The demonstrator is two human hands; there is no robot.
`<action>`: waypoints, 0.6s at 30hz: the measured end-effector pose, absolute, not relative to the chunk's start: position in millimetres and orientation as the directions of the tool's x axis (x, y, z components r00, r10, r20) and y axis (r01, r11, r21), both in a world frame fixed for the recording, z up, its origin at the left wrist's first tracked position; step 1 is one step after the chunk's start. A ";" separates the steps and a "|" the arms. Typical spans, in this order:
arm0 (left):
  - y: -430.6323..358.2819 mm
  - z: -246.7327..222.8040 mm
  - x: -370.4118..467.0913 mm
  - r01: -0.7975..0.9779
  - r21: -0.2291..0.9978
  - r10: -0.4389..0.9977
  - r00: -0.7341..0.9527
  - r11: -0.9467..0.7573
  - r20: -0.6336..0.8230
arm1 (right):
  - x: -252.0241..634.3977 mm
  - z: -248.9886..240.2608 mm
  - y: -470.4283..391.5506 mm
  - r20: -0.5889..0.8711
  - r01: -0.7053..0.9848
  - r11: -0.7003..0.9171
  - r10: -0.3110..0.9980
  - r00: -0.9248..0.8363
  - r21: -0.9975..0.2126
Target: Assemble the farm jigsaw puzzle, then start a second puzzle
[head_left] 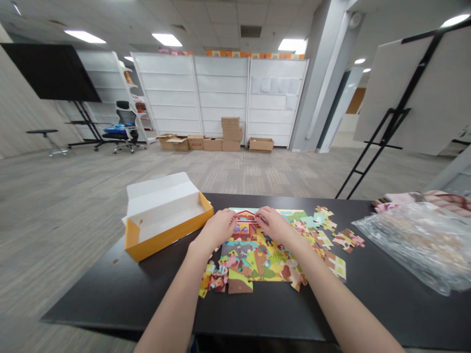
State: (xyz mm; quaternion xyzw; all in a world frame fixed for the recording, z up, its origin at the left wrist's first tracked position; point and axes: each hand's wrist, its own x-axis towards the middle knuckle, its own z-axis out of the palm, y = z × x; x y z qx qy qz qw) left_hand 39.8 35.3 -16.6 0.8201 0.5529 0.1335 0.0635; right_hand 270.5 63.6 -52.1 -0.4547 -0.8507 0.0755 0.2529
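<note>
Two bare hands meet over the far part of a colourful animal puzzle (pixel 263 257), which lies flat on the black worktop (pixel 147 299), midway between its left and right sides and reaching close to the far edge. The left hand (pixel 221 226) is at the left side of a red barn roof (pixel 245 214) in the picture, and the right hand (pixel 274 224) is at its right side. The fingers of both are bent, tips turned inward towards each other with the roof between them; I cannot tell whether they pinch a piece or only press on it.

Several loose pieces (pixel 345 240) lie to the right of the puzzle, some overlapping its right side. A small cluster (pixel 217 278) sits by its corner nearest the worktop's left near corner, and a green and brown piece (pixel 240 283) lies along its near edge. Towards the worktop's far left corner stands an open yellow box (pixel 171 237), its white lid (pixel 162 190) raised on the far side. A clear plastic bag (pixel 419 240) lies by the right edge, with pinkish cloth (pixel 401 199) behind it.
</note>
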 end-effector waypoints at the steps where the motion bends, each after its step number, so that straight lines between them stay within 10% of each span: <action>1: 30.3 -13.5 38.4 0.885 0.273 0.926 0.353 -0.377 0.134 | 271.4 -50.2 64.3 0.384 0.728 0.578 0.808 -0.447 -0.369; 9: -8.6 19.9 57.1 0.840 0.343 0.893 0.451 -0.421 -0.007 | 301.8 13.3 42.3 0.615 0.745 0.429 0.788 -0.032 -0.511; 18: -12.3 14.9 65.5 0.863 0.279 0.887 0.456 -0.420 -0.076 | 322.1 7.8 -20.5 -0.026 0.970 0.086 0.995 -0.094 -0.229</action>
